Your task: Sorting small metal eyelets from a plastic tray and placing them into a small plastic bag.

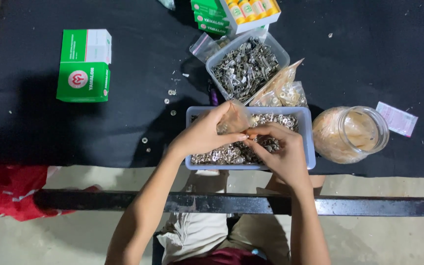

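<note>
A black bench [138, 59] fills the upper part of the view, and a dark metal bar [369, 205] runs across below its near edge. At the near edge stands a pale blue rectangular tray [308, 142] heaped with small silvery metal rings [222, 154]. Behind it, tilted at an angle, sits a clear plastic tub [249, 64] full of darker metal clips. To the right of the tray a clear glass jar [352, 133] lies on its side, its mouth turned right, with a brownish bag bunched inside. Far to the left a green and white carton [84, 65] lies flat, well apart from the rest, and more green cartons and a white box of yellow spools [251, 11] show at the top edge. Between the tub and the jar rests a clear bag of small pale fittings [283, 91].

Both hands meet over the blue tray. The left hand [202, 135] pinches the upper part of a small clear plastic bag [232, 119] between thumb and curled fingers, holding it just above the rings. The right hand [283, 149] has its fingers drawn together, thumb and forefinger pinching the same bag's edge where the two hands touch. A small white and pink sachet [397, 118] lies right of the jar, and a few loose rings [172, 92] are scattered left of the tub.
</note>
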